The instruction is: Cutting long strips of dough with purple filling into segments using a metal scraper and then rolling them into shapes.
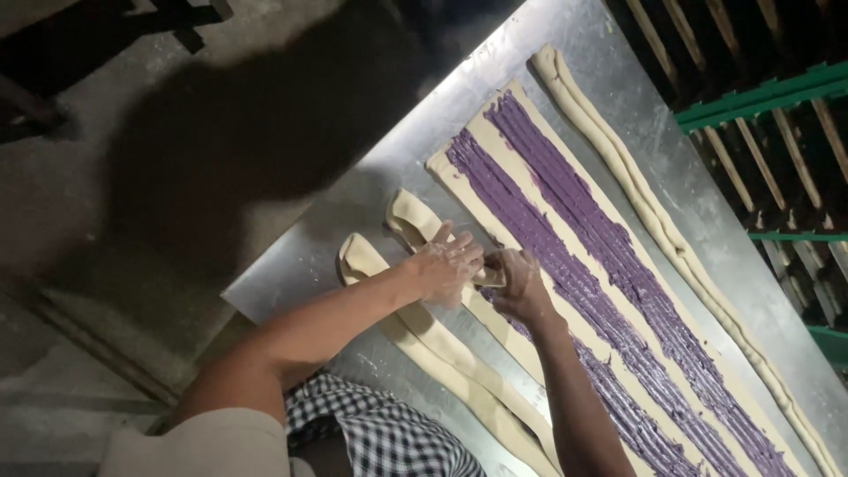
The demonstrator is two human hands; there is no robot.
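A long flat sheet of pale dough (565,265) lies on a steel table (371,221), spread with two purple filling stripes (565,199). My left hand (449,265) and my right hand (519,284) meet at the sheet's near edge and pinch a fold of dough between them. Beside my left forearm lie two rolled dough ropes (415,225) with flattened ends. Flour dusts both hands.
Another rolled dough rope (636,190) runs along the table's far side. Wooden slats with green rails (777,97) stand beyond the table. A concrete floor (132,221) lies to the left, under a dark shadow. I wear a checked apron (380,433).
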